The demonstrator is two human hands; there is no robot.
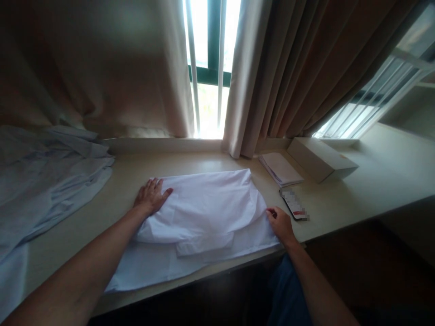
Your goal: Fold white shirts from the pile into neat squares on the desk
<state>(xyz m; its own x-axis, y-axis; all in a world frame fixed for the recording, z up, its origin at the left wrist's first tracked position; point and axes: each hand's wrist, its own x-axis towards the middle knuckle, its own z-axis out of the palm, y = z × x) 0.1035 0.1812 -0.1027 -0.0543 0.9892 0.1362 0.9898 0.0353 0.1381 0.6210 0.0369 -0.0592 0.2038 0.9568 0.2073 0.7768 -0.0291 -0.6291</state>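
Note:
A white garment (210, 199), partly folded over itself, lies in front of me on the tabletop. Its far edge is a straight fold, while a single lower layer spreads toward the table's front edge. What looks like a cuff or band rests across its near part. My left hand (152, 195) lies flat on the garment's far left corner, fingers spread. At the right side, my right hand (280, 222) has thumb and index finger closed on the garment's edge, with the other fingers curled under.
A heap of white clothes (57, 176) covers the table's left end. To the right are a phone (292, 204), a stack of papers (281, 168) and a white box (321, 158). Curtains (251, 81) hang behind, beside a barred window (213, 74). The table (343, 206) drops off at its front edge.

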